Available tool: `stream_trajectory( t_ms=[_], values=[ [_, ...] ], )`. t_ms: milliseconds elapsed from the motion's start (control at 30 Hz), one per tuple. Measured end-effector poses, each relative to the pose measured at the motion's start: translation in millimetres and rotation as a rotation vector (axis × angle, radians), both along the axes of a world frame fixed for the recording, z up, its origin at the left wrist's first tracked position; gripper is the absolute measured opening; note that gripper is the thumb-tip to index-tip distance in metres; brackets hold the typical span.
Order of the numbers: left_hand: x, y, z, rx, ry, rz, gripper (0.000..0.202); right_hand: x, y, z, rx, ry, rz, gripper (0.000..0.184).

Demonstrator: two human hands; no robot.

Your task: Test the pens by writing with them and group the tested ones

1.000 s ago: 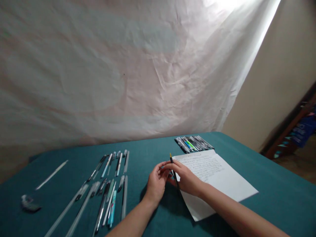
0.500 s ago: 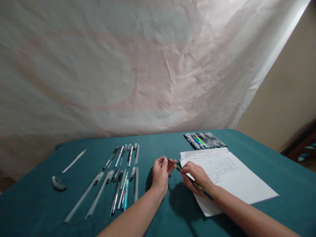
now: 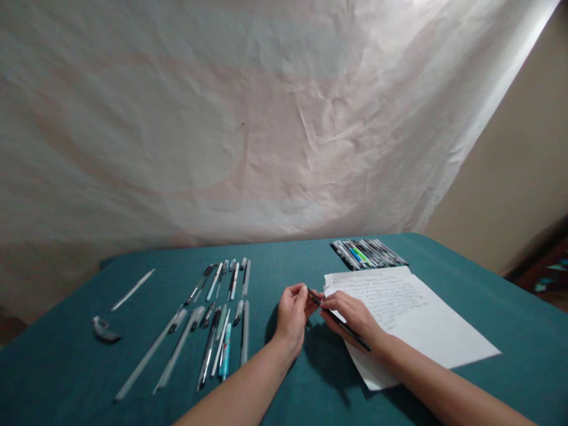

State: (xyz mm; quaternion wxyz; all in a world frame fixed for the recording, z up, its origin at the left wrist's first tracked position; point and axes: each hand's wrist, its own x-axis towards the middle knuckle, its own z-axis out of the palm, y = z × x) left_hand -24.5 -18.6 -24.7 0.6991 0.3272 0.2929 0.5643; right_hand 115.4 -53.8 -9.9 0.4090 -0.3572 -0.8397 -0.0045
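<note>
A slim black pen (image 3: pixel 350 332) slants between my two hands above the table, just at the left edge of the written sheets. My left hand (image 3: pixel 291 316) is closed, with thumb and fingers pinching the pen's far end. My right hand (image 3: pixel 355 315) is closed round the middle of the barrel, and the pen's back end sticks out below the palm. Fingers partly hide where the two grips meet. Under my right hand lie white paper sheets (image 3: pixel 444 331) with lines of handwriting.
Several pens, caps and clear tubes lie in two rows on the left, among them a turquoise pen (image 3: pixel 226 352). Further left are a thin white stick (image 3: pixel 133 290) and a crumpled dark piece (image 3: pixel 105 330). Pens in a row (image 3: pixel 373 253) lie behind the paper on the green cloth (image 3: pixel 284 260).
My hands have drawn closer together. The yellowish section that showed on the pen between them is now out of sight, and the pen's back end has shifted up and left.
</note>
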Motion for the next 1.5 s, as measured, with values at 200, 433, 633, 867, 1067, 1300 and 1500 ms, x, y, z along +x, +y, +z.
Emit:
stream_trajectory(
  t_ms=[200, 433, 633, 867, 1067, 1300, 1500],
  values=[
    [-0.3, -2.4, 1.6, 0.018, 0.014, -0.027, 0.026, 1.0, 0.5, -2.8, 0.047, -0.053, -0.025, 0.011],
    [-0.8, -3.2, 4.7, 0.030, 0.042, -0.038, 0.029, -2.1, 2.2, 1.9, 0.156, -0.106, -0.035, 0.009],
    [-0.2, -4.2, 6.1, 0.037, 0.064, -0.042, 0.028, -4.7, 1.3, 8.8, 0.188, -0.117, -0.024, 0.008],
    [-0.2, -1.2, 4.4, -0.050, -0.006, 0.008, 0.027, -5.8, 3.0, 7.2, 0.072, -0.150, -0.046, 0.007],
    [-0.8, 3.7, 2.8, -0.063, -0.057, 0.106, 0.016, 2.3, 3.6, 25.5, -0.269, -0.141, -0.129, 0.018],
    [0.3, 3.3, 0.0, -0.057, -0.046, 0.123, 0.016, 9.1, -2.7, 48.8, -0.786, 0.018, -0.173, 0.019],
    [1.7, 1.2, -1.6, -0.063, -0.058, 0.151, 0.026, 9.8, 0.9, 41.8, -0.781, -0.092, -0.205, 0.019]
  ],
)
